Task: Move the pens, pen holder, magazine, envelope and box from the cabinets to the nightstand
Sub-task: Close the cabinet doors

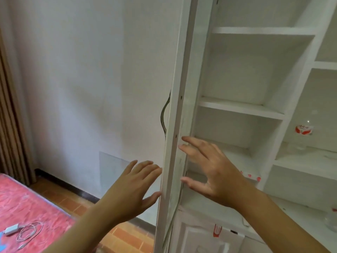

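Observation:
A white cabinet door (175,125) stands edge-on in the middle of the view, its dark curved handle (163,115) on the left face. My left hand (131,187) is spread flat against the door's outer side, fingers straight. My right hand (209,170) reaches round the door's inner edge with fingers extended, just in front of the white shelves (240,106). The visible shelf compartments hold nothing. A white item with red marks (251,175) peeks out behind my right hand. No pens, pen holder, magazine, envelope or box can be made out.
To the right, another shelf bay holds a glass with a red and white label (304,129). A lower door carries a red tag (217,230). At lower left a red bed cover (23,207) bears a white charger and cable (21,231). Brown curtain at far left.

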A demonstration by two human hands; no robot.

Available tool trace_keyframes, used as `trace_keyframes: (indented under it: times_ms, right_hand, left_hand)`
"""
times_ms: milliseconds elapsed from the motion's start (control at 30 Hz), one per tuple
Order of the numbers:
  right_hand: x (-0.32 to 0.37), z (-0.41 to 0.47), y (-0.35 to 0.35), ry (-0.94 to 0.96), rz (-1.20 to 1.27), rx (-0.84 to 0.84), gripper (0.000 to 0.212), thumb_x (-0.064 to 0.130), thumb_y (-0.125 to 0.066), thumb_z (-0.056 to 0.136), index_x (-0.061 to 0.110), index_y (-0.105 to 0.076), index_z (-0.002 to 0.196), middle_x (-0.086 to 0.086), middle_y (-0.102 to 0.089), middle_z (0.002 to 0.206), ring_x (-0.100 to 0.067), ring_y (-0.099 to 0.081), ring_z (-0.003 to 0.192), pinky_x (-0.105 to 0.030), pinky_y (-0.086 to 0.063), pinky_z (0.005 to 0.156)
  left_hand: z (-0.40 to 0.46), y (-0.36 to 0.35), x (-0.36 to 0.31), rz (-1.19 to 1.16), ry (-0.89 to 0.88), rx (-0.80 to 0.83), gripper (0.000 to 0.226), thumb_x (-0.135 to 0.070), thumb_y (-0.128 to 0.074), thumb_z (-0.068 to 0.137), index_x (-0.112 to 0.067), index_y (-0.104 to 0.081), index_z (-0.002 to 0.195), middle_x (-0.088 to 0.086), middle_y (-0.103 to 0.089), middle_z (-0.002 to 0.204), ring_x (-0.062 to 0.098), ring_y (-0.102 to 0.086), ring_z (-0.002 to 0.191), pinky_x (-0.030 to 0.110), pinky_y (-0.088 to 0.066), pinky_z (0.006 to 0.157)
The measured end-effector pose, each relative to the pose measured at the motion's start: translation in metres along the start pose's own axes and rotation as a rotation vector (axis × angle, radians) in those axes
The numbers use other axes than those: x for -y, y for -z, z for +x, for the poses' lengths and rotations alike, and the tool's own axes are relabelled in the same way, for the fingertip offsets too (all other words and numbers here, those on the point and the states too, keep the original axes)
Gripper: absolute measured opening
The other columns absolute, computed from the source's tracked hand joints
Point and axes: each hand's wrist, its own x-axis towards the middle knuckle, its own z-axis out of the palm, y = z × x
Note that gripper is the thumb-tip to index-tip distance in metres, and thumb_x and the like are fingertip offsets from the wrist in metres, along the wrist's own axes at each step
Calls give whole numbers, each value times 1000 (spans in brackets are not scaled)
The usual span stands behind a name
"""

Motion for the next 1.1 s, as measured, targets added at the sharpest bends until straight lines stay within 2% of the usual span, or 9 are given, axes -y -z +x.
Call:
trace_keyframes:
  times_ms: [67, 167, 400, 600, 867, 967, 1100]
  right_hand:
    - [4, 5, -1, 9, -22, -33, 75, 64, -56, 98, 28, -33, 160, 5, -32, 166, -19, -39, 149, -50, -44, 115]
    - [9, 10, -2, 14, -52, -93, 75, 59, -60, 98, 23, -35, 159, 0, -37, 164, -22, -43, 146, -50, -48, 111]
    - [14, 7, 10, 32, -223, -103, 70, 51, -64, 100, 25, -39, 160, -10, -36, 162, -23, -43, 143, -38, -41, 113]
    - [1, -11, 33, -88, -310, -70, 65, 52, -65, 100, 30, -44, 158, -18, -41, 155, -31, -45, 142, -53, -49, 107]
    - [-21, -47, 59, -130, -480, -131, 64, 51, -74, 95, 25, -55, 151, -23, -40, 154, -36, -45, 139, -52, -45, 105]
    - [-35, -61, 64, -148, -519, -154, 63, 51, -77, 92, 24, -60, 147, -22, -34, 156, -38, -40, 144, -56, -44, 105]
    - [-60, -78, 73, -100, -549, -175, 63, 51, -78, 91, 24, -61, 145, -18, -28, 162, -39, -35, 150, -61, -40, 108]
  left_hand:
    - [7, -3, 2, 5, -35, -3, 61, -70, -36, 101, -30, -52, 144, -10, -59, 144, 15, -55, 135, 46, -34, 119]
    - [17, -5, 10, -20, -119, -12, 63, -71, -40, 100, -27, -57, 140, -9, -61, 142, 15, -55, 134, 46, -39, 118]
    - [30, -16, 5, -135, -254, -148, 61, -68, -51, 98, -21, -61, 135, -5, -64, 135, 16, -56, 129, 46, -45, 114]
    - [48, -33, -19, -208, -352, -171, 57, -62, -53, 99, -26, -52, 143, -9, -59, 141, 14, -52, 134, 45, -41, 117]
    - [87, -46, -52, -339, -421, -193, 44, -56, -52, 100, -33, -56, 137, -12, -59, 138, 11, -51, 134, 46, -43, 115]
    - [99, -52, -65, -342, -429, -180, 42, -55, -50, 100, -36, -54, 137, -13, -58, 139, 11, -49, 135, 43, -39, 118]
    - [114, -61, -84, -371, -426, -144, 40, -56, -48, 101, -38, -53, 136, -15, -56, 140, 12, -49, 136, 44, -43, 115]
